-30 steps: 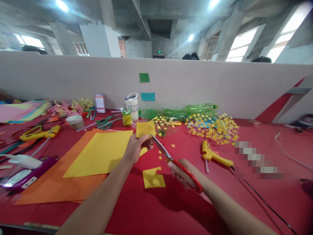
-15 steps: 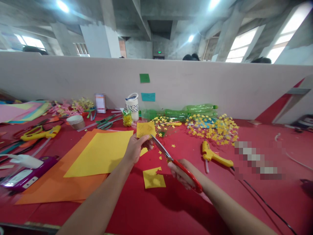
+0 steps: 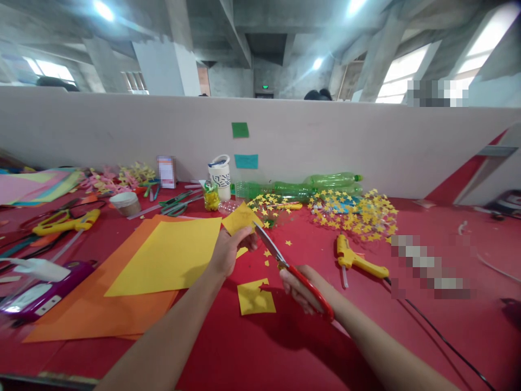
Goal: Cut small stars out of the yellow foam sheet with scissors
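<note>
Between thumb and fingers, my left hand (image 3: 233,247) pinches a small yellow paper square (image 3: 241,218), turned at a slant above the table. Closed round the red handles of a pair of scissors (image 3: 295,274) is my right hand (image 3: 303,290). The blades point up and left, their tips at the right edge of the paper square. Below the hands, a second yellow square with a star-shaped cutout (image 3: 257,300) lies flat on the red table. A few loose yellow stars (image 3: 288,243) are scattered just beyond the scissors.
Yellow (image 3: 166,258) and orange sheets (image 3: 97,315) lie at left, near a purple power strip (image 3: 49,288). A yellow glue gun (image 3: 360,259) rests at right, its cord trailing forward. Behind are a heap of yellow stars (image 3: 366,217), green bottles (image 3: 297,190) and a white cup (image 3: 220,180).
My left hand has rotated the paper square, so its edge now sits slanted instead of level. The scissors and my right hand have barely moved.
</note>
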The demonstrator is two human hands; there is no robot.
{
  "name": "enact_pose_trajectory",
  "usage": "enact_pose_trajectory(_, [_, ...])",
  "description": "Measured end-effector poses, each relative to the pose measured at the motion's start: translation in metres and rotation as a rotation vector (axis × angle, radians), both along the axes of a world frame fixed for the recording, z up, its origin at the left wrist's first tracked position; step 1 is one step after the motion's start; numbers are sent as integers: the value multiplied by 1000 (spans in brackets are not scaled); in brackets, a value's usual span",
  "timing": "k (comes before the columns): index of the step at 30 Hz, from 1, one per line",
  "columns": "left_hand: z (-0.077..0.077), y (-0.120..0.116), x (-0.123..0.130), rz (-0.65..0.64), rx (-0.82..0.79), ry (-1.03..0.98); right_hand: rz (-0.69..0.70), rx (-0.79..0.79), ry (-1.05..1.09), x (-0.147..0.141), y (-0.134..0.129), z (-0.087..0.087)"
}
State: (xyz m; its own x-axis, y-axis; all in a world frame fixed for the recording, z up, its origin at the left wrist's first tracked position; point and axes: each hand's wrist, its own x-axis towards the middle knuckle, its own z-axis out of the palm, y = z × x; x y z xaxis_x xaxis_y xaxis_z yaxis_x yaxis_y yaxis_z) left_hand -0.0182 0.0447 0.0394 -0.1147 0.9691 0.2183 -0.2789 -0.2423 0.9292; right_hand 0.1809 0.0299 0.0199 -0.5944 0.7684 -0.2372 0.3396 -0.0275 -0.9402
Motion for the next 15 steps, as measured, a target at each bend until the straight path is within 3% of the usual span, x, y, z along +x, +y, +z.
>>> enact_pose_trajectory(8, [-4,-2,5,27,-27,50,-91,11,50,-8,-16,14])
enact_pose_trajectory(15, [-5,-2,5,17,-16,71,-79,5,51,-7,-13,9])
